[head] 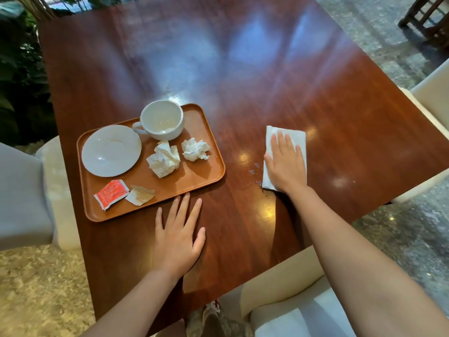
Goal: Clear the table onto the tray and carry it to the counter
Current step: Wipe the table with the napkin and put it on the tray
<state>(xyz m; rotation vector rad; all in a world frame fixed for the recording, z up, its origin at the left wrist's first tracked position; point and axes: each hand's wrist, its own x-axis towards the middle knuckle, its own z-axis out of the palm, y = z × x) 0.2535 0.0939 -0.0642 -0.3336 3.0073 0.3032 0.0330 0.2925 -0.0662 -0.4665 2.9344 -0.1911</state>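
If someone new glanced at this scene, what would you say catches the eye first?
Probably the orange tray at the table's left, loaded with a white cup, a saucer, crumpled napkins and a red packet. Next, the right hand pressing a white paper towel flat on the table beside water droplets.

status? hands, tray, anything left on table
Left hand flat on table, open. Right hand pressing napkin beside droplets. Tray loaded, not lifted.

orange-brown tray [209, 132], white cup [161, 120], red packet [111, 193], possibly tan-stained wrapper [140, 195]
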